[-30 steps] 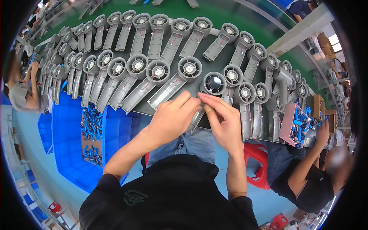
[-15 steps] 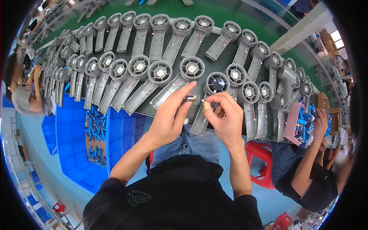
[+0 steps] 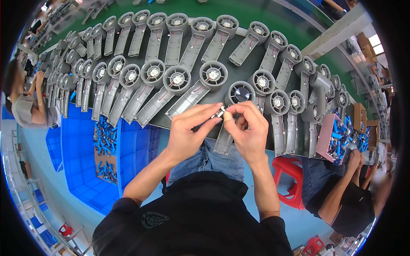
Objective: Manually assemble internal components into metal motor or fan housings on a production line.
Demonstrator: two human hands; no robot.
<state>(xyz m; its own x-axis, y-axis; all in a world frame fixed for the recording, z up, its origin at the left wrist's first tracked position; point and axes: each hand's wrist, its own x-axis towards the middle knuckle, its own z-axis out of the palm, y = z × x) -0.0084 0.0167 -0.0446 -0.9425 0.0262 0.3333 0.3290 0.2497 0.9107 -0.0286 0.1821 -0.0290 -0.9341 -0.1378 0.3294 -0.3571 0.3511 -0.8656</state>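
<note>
My left hand (image 3: pixel 188 130) pinches a small circuit board (image 3: pixel 219 112) with metal parts on it between thumb and fingertips. Thumb and forefinger of my right hand (image 3: pixel 251 132) are pressed together at the board's right end, on a small white wire plug mostly hidden by the fingers. A tan wrap covers one fingertip of that hand. Just beyond and below both hands lies a grey handheld fan housing (image 3: pixel 229 97) with a round black disc in its ring. Its handle (image 3: pixel 222 144) points toward me, partly covered by my hands.
Rows of grey fan housings (image 3: pixel 177 80) with white hubs and red wires cover the dark table. At left stand blue bins (image 3: pixel 85 162) with blue cylindrical cells (image 3: pixel 105 136). A pink box (image 3: pixel 326 134) of similar parts, a co-worker (image 3: pixel 350 205) and a red stool (image 3: pixel 289 181) are at right.
My hands have come together, bringing the circuit board against the fingers with the white plug. The co-worker's raised hand at right has dropped from the pink box.
</note>
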